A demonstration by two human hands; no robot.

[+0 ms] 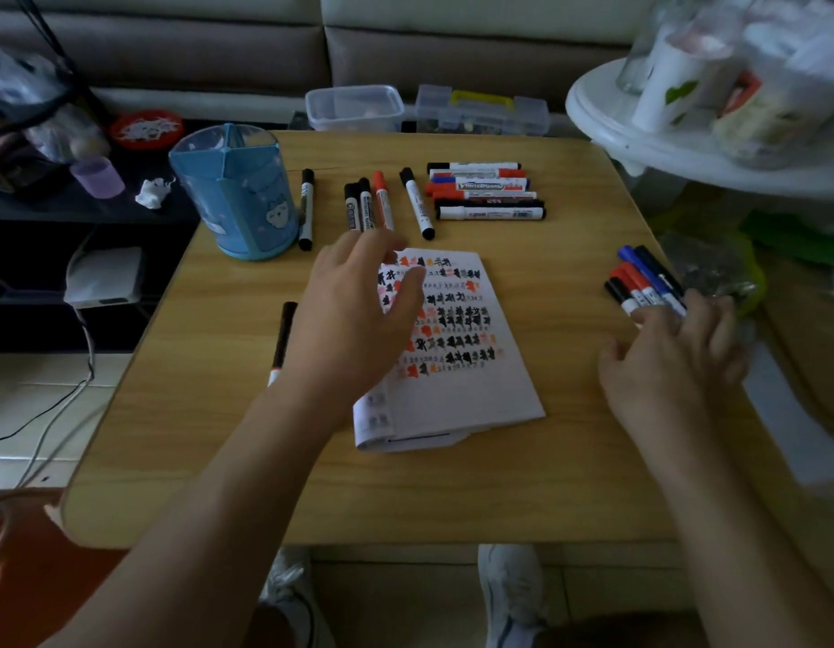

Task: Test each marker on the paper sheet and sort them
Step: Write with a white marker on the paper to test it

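Fingers of the left hand are held loosely spread and nothing is gripped by them. The hand is poised over the left edge of the paper sheet, whose upper half is covered with red and black test marks. Just beyond the fingertips a row of markers is laid out pointing away, and a stack of markers is laid crosswise further right. One dark marker is seen just left of the left wrist. A blue pen holder is stood near the far left corner of the table. The right hand is stretched out to a bundle of markers — blue, red and black — near the right edge. Its fingertips are laid on their white ends, though whether any is pinched cannot be told. Both forearms are extended forward over the near edge.
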